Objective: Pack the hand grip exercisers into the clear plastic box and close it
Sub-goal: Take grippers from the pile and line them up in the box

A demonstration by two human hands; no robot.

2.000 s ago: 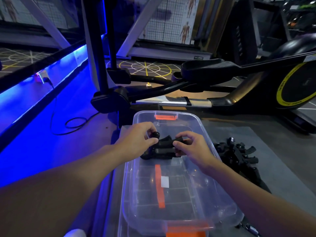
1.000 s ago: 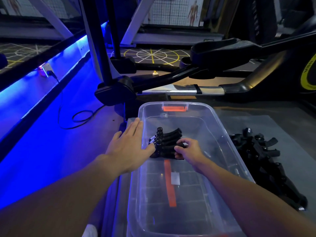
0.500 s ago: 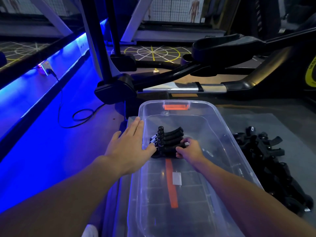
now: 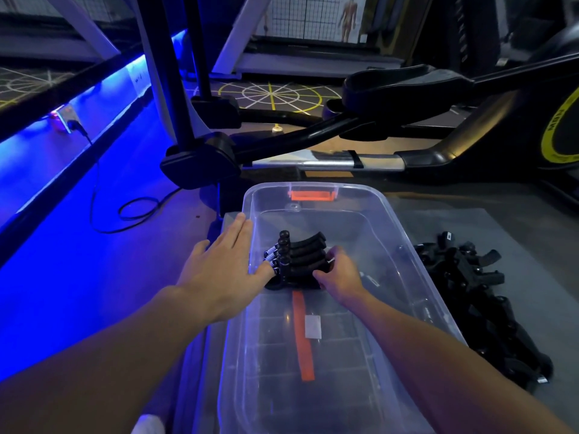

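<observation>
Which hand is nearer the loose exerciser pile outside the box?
Right. The right hand grips stacked exercisers inside the clear box, left of the loose pile; the left hand lies flat on the box's left rim.

The yellow ring [image 4: 554, 123] on the exercise machine [image 4: 501, 126] reads roughly "MBH"; its smaller print is illegible

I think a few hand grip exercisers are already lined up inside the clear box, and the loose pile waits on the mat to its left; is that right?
Not quite. The head view shows the loose pile on the mat to the right of the clear box, not its left. A few exercisers are indeed lined up inside.
</observation>
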